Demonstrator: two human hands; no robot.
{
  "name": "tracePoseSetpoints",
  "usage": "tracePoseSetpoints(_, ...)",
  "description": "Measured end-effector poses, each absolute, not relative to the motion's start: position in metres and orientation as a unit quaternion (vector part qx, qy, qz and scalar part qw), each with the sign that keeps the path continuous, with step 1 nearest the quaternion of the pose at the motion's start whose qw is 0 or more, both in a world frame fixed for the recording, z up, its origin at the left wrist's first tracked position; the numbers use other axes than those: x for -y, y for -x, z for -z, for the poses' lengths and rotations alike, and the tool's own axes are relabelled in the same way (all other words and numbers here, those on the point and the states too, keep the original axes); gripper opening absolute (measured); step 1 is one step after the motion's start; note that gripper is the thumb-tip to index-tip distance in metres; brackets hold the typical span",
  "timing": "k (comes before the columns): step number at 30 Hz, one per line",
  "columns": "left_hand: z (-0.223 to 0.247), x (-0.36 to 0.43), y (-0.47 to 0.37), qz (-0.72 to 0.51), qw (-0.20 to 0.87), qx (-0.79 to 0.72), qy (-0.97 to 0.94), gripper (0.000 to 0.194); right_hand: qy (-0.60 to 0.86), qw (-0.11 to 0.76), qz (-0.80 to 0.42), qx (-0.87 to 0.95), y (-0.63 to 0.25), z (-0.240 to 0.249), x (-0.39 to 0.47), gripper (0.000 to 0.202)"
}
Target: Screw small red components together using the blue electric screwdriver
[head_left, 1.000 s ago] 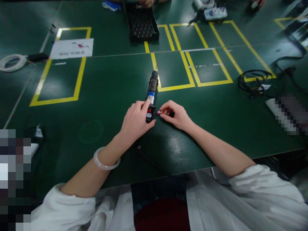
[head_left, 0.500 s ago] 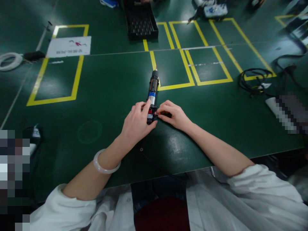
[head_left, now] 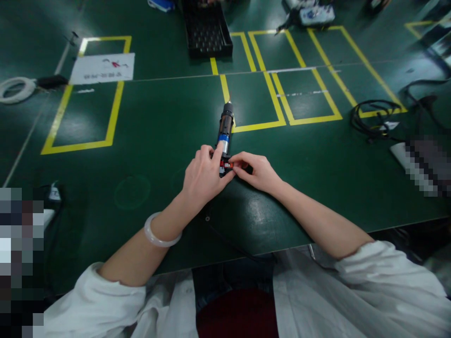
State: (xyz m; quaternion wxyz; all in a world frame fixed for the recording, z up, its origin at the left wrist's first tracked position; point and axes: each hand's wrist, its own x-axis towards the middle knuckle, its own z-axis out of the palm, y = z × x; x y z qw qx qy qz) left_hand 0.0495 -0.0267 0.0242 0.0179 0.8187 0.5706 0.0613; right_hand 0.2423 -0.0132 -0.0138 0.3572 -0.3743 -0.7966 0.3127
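Observation:
A slim motor assembly (head_left: 226, 123), like an opened electric screwdriver, lies on the green table (head_left: 162, 117) with its thin metal tip pointing away from me. It has a black and brown front, a blue band, a silver section and red and white parts at its near end. My left hand (head_left: 204, 172) is closed over that near end, its index finger on the silver section. Against the right side of the same end, my right hand (head_left: 254, 170) pinches a small orange-red piece (head_left: 230, 165). Fingers hide part of this piece, so its kind is unclear.
A dark cable (head_left: 225, 241) runs from near my left wrist over the front edge. Further off are a black tray (head_left: 208, 40), a white sign (head_left: 102, 68), a coiled black cable (head_left: 373, 117) and a white coil (head_left: 17, 89). Yellow tape outlines mark the table.
My left hand has shifted slightly right and its thumb now reaches close to my right fingertips. My right fingers have come in closer around the small orange-red piece at the assembly's side.

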Motion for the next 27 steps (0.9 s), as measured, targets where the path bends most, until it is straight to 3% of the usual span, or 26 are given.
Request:
tracePoseSetpoints(13, -0.027, 0.024, -0.036, -0.046, -0.002, -0.583, -0.812, 0.07, 0.384, 0.359, -0.324, 0.787, -0.249, 0.019, 0.008, 0.017)
tracePoseSetpoints(27, -0.047, 0.032, 0.085, 0.026, -0.023, -0.726, -0.687, 0.076, 0.376, 0.339, -0.316, 0.802, -0.251, 0.019, 0.007, 0.013)
